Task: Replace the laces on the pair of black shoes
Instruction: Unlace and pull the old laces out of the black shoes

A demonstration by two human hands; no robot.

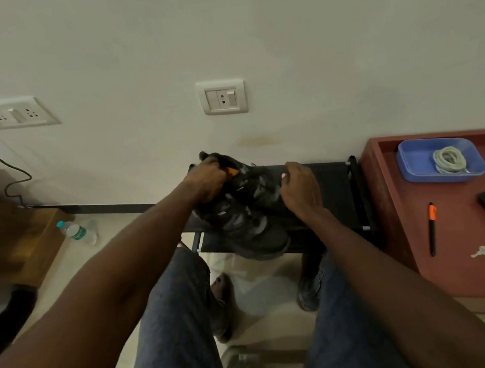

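Currently your left hand [207, 182] grips the collar of a black shoe [244, 211] on the low black rack [333, 191] while your right hand [300, 189] pinches something pale, likely lace, so unthreading comes next; replacement laces [449, 160] wait in the blue tray [409, 160].

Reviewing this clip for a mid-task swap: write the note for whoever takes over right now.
Left hand: grips the collar of the black shoes at the far end.
Right hand: fingers curled at the shoes' right side; what it pinches is too blurred to tell.
The shoes sit on the black rack by the wall.
Pale coiled laces lie in the blue tray on the red-brown table, untouched.
Done: cannot tell whether old laces are out.
Left: thread the pale laces into both shoes.
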